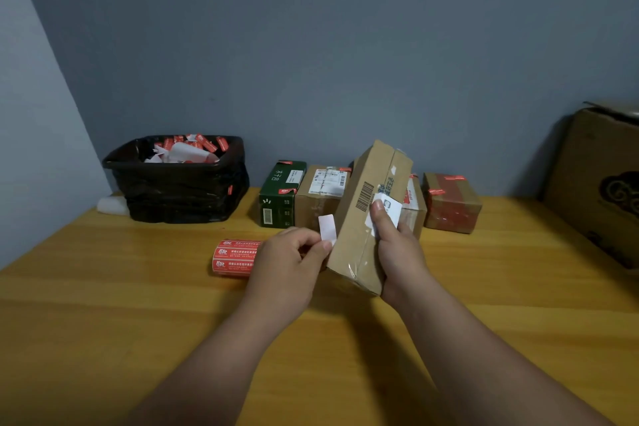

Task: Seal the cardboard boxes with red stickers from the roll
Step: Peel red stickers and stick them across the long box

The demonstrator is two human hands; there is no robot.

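Observation:
My right hand (397,252) grips a long brown cardboard box (366,218), tilted up on one end above the wooden table (138,304), thumb on its white label. My left hand (290,259) pinches a small sticker (327,227) whose white back faces me, just left of the box. The red sticker roll (235,258) lies on its side behind my left hand, partly hidden by it.
A black-lined bin (179,180) with red and white sticker scraps stands at the back left. Against the wall stand a green box (280,194), a brown box (321,194), a partly hidden box (413,207) and a red-taped box (451,204). A big carton (598,183) is at the right.

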